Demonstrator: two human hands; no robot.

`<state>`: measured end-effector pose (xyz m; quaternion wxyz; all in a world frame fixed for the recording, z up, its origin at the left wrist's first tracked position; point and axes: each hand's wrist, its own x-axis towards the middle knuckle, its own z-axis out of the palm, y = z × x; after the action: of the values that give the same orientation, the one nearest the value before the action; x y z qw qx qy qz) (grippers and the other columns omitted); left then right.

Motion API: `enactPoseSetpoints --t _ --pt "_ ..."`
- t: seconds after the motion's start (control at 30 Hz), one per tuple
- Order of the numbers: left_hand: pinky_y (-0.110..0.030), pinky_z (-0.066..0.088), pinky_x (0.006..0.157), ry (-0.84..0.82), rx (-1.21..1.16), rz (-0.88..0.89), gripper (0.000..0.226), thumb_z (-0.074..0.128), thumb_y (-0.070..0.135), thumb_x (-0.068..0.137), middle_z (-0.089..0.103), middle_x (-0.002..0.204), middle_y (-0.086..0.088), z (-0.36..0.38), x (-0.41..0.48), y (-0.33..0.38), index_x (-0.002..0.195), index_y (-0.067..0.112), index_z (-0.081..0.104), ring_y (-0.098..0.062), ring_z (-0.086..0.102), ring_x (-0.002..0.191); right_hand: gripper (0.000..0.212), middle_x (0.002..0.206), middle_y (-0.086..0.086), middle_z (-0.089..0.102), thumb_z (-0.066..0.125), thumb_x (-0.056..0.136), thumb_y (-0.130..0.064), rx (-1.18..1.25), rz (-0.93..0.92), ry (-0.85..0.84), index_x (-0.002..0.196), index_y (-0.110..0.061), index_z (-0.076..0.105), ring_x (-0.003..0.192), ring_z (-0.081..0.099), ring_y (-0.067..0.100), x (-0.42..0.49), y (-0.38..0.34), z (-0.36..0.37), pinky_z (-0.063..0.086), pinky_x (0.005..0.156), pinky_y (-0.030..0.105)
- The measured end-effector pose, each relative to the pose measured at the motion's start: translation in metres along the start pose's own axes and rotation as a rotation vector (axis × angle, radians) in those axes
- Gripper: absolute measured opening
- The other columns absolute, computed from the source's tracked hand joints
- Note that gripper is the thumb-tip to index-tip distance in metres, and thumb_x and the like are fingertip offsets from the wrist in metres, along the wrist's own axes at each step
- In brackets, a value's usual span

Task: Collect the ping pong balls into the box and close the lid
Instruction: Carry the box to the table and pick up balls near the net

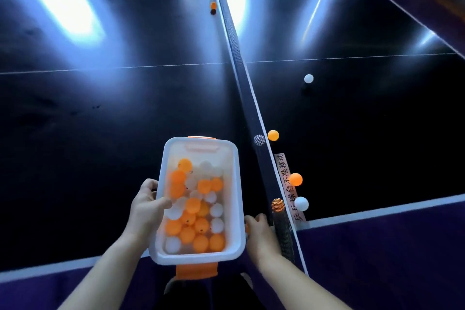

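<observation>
A white plastic box [234,184] with orange latches holds several orange and white ping pong balls and has no lid on it. My left hand [147,205] grips its left rim, thumb hooked inside. My right hand [259,230] is at the box's right rim, fingers curled around an orange ball. Loose balls lie right of the net: an orange ball [273,135], another orange ball [295,179], a white ball [301,203] and a farther white ball [308,78]. Seen through the net are an orange ball [277,204] and a white ball [259,139]. A far orange ball [213,5] sits by the net post.
The net [239,68] runs diagonally across the dark table [100,113]. A paper label with writing [289,189] lies along the net's base. The table's near edge [377,209] borders purple floor. No lid is in view.
</observation>
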<state>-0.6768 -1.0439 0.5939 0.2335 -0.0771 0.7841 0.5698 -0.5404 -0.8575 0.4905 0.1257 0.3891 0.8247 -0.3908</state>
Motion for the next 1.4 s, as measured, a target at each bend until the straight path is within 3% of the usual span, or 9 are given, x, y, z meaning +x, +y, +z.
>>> enactPoseSetpoints --t 0.13,0.2,0.37,0.47,0.7,0.93,1.1,1.27,1.4 --pt "-0.033 0.047 0.055 0.035 -0.078 -0.015 0.024 0.053 -0.012 0.075 0.062 0.077 -0.013 -0.004 -0.008 -0.007 0.089 0.006 0.051 -0.028 0.059 0.066 0.035 0.121 0.002 0.050 0.043 0.098 -0.021 -0.031 -0.260 0.122 0.133 -0.021 0.046 0.098 0.055 0.020 -0.008 -0.016 -0.021 0.047 0.084 0.030" --pt "-0.034 0.048 0.055 0.053 -0.132 -0.022 0.024 0.052 -0.013 0.075 0.062 0.077 -0.014 -0.008 -0.010 -0.009 0.091 0.005 0.050 -0.029 0.059 0.066 0.039 0.124 0.003 0.052 0.041 0.099 -0.027 0.037 -0.319 0.200 0.138 -0.018 0.043 0.099 0.053 0.014 -0.016 -0.029 -0.031 0.043 0.082 0.022" --pt "-0.034 0.049 0.056 0.066 -0.221 -0.018 0.026 0.052 -0.013 0.076 0.060 0.079 -0.013 -0.020 -0.008 -0.008 0.087 0.011 0.049 -0.029 0.058 0.067 0.070 0.120 -0.001 0.063 0.022 0.088 -0.064 0.148 -0.551 0.434 0.126 -0.015 0.055 0.102 0.056 0.006 -0.043 -0.064 -0.040 0.041 0.077 0.012" --pt "-0.036 0.050 0.058 0.024 -0.233 0.007 0.026 0.052 -0.012 0.077 0.060 0.082 -0.013 -0.022 -0.010 -0.002 0.091 0.010 0.048 -0.028 0.059 0.069 0.075 0.109 0.003 0.065 0.020 0.087 -0.066 0.064 -0.690 0.423 0.124 -0.013 0.056 0.094 0.060 0.011 -0.052 -0.080 -0.042 0.050 0.072 0.021" --pt "-0.038 0.050 0.063 -0.059 -0.329 0.068 0.028 0.052 -0.010 0.076 0.060 0.085 -0.013 -0.008 -0.028 0.028 0.090 0.013 0.045 -0.030 0.059 0.074 0.061 0.122 -0.005 0.048 0.041 0.084 -0.053 0.071 -0.556 0.471 0.134 -0.018 0.046 0.109 0.047 0.010 -0.077 -0.059 -0.077 0.045 0.092 0.027" --pt "-0.033 0.050 0.050 -0.131 -0.365 0.307 0.031 0.052 -0.013 0.076 0.059 0.083 -0.012 0.045 -0.062 0.087 0.088 0.015 0.043 -0.023 0.059 0.063 0.035 0.104 -0.012 0.059 0.042 0.091 -0.044 0.248 -0.550 0.555 0.118 -0.026 0.055 0.095 0.057 0.006 -0.090 -0.038 -0.141 0.053 0.080 0.031" --pt "-0.039 0.053 0.061 -0.156 -0.370 0.431 0.035 0.052 -0.015 0.074 0.060 0.082 -0.011 0.112 -0.098 0.115 0.086 0.018 0.045 -0.024 0.060 0.067 0.039 0.095 -0.010 0.065 0.038 0.090 -0.057 0.385 -0.555 0.541 0.108 -0.029 0.058 0.088 0.063 0.004 -0.087 0.015 -0.194 0.056 0.074 0.028" --pt "-0.036 0.051 0.057 -0.172 -0.347 0.393 0.033 0.051 -0.016 0.076 0.058 0.080 -0.011 0.215 -0.133 0.113 0.096 0.010 0.045 -0.025 0.058 0.067 0.013 0.092 -0.010 0.064 0.043 0.096 -0.041 0.354 -0.517 0.528 0.100 -0.035 0.054 0.082 0.062 0.003 -0.077 0.099 -0.258 0.055 0.068 0.025" --pt "-0.036 0.051 0.058 -0.166 -0.325 0.302 0.030 0.053 -0.012 0.076 0.058 0.084 -0.014 0.302 -0.147 0.097 0.097 0.009 0.047 -0.029 0.059 0.070 0.013 0.082 -0.007 0.061 0.044 0.097 -0.033 0.305 -0.452 0.497 0.092 -0.031 0.056 0.073 0.058 0.003 -0.062 0.164 -0.310 0.053 0.060 0.025"
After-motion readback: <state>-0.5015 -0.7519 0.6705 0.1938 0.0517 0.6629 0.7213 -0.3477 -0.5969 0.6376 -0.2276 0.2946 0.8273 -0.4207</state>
